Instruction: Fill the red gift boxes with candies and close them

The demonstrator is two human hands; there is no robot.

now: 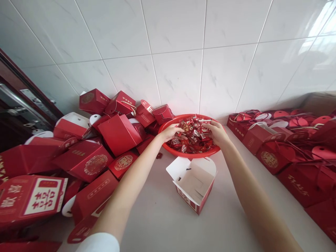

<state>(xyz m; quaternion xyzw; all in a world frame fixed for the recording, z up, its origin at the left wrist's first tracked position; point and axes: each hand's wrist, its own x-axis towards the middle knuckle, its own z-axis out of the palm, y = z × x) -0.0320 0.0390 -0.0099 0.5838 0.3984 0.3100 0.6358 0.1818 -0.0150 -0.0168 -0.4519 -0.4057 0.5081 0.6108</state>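
A red plastic basket [193, 155] full of small wrapped candies [195, 134] stands against the wall. My left hand [170, 133] reaches over its left rim, fingers stretched and apart among the candies. At the right side, my right hand [218, 133] has its fingers closed at a red-and-white wrapped candy [205, 121]; some fingertips are hidden. In front of the basket, between my forearms, an open gift box [195, 185] sits upright with its flaps spread. It is white inside and red outside, and its inside shows no candies.
Many red gift boxes [119, 134] lie heaped on the left, some tipped over. Rows of red boxes with cords [273, 157] line the right side. A tiled wall [178, 80] rises behind the grey tabletop [162, 224]. A dark frame with a metal bar [21, 101] is far left.
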